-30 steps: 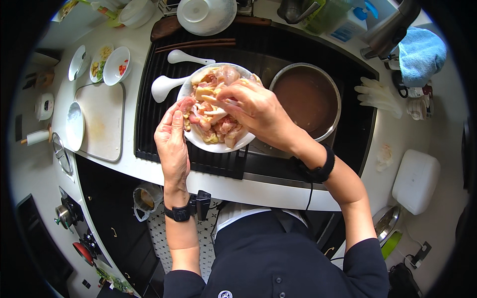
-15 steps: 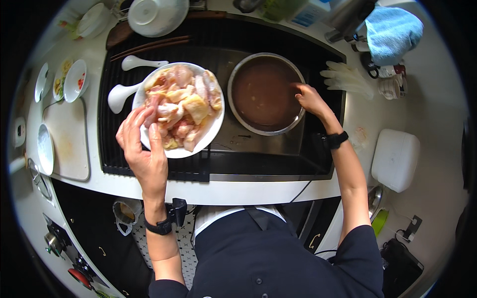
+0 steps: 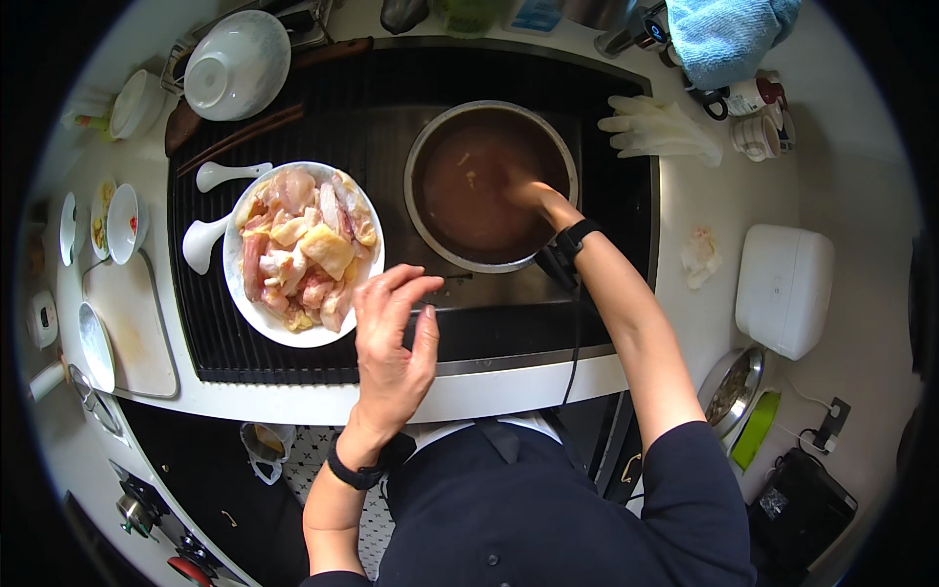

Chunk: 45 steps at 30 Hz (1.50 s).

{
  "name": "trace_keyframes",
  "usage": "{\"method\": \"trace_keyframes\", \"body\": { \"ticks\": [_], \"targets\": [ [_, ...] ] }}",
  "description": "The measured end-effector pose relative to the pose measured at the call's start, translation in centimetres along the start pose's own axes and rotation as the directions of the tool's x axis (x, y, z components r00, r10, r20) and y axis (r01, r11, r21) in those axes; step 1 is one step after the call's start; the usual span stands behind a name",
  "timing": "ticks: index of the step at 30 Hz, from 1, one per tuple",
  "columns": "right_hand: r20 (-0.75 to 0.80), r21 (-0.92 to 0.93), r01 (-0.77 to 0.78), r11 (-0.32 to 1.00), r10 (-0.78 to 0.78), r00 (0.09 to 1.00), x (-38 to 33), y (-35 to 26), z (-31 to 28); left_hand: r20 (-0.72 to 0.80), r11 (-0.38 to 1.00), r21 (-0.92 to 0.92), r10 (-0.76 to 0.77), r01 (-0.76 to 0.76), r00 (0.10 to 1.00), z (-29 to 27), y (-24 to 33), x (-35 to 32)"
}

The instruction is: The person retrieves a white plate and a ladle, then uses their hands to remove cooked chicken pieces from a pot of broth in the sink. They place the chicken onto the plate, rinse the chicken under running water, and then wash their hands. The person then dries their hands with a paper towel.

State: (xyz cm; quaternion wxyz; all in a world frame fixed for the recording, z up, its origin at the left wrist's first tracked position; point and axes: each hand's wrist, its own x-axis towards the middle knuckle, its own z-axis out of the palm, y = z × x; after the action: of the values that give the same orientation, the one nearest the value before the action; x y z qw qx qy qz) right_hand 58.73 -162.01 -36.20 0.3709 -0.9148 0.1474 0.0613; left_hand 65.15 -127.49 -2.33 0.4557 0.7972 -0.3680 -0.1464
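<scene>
Raw chicken pieces [image 3: 305,247] are heaped in a round white dish [image 3: 293,338] on the black ridged drainboard. Just off the dish's lower right edge, my left hand [image 3: 391,347] hovers with bent fingers, thumb apart, holding nothing. To the right stands a round metal pot [image 3: 410,196], filled with murky reddish-brown liquid [image 3: 468,210]. My right hand [image 3: 533,196] is dipped into this liquid up to about the wrist. Its fingers are hidden below the surface, along with anything they may touch. A few pale bits float near the pot's middle.
White spoons [image 3: 203,243] and brown chopsticks [image 3: 245,137] lie left of the dish, below an upturned bowl [image 3: 240,78]. Farther left are a cutting board [image 3: 142,328] and small bowls [image 3: 125,225]. Pale gloves [image 3: 660,132], a blue towel [image 3: 729,44] and a white box [image 3: 784,292] are at right.
My left hand has left the chicken at the dish's left side and moved right, past its edge. My right hand has gone deeper into the pot's liquid. The whole view has shifted.
</scene>
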Motion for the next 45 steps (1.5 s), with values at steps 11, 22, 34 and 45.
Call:
{"method": "trace_keyframes", "body": {
  "ticks": [11, 22, 34, 45],
  "targets": [
    [0.232, 0.478, -0.352, 0.805, 0.271, 0.934, 4.0, -11.2, -3.9, 0.036, 0.993, -0.091, -0.077, 0.080, 0.996, 2.0, -1.1, 1.0],
    [0.679, 0.660, -0.671, 0.338, 0.114, 0.725, -0.3, -15.2, -7.0, 0.024, 0.979, -0.165, -0.119, 0.121, 0.993, 1.2, -1.5, 0.5],
    [-0.015, 0.784, 0.208, 0.586, -0.316, 0.949, -6.0, -37.8, -14.8, 0.043, 0.980, -0.186, -0.059, 0.066, 0.997, 1.8, -2.4, -1.8],
    [-0.062, 0.607, 0.349, 0.714, -0.395, 0.917, -2.5, -41.5, -10.9, 0.107, 0.990, -0.115, -0.065, 0.077, 0.992, 3.1, -3.2, -2.4]
  ]
}}
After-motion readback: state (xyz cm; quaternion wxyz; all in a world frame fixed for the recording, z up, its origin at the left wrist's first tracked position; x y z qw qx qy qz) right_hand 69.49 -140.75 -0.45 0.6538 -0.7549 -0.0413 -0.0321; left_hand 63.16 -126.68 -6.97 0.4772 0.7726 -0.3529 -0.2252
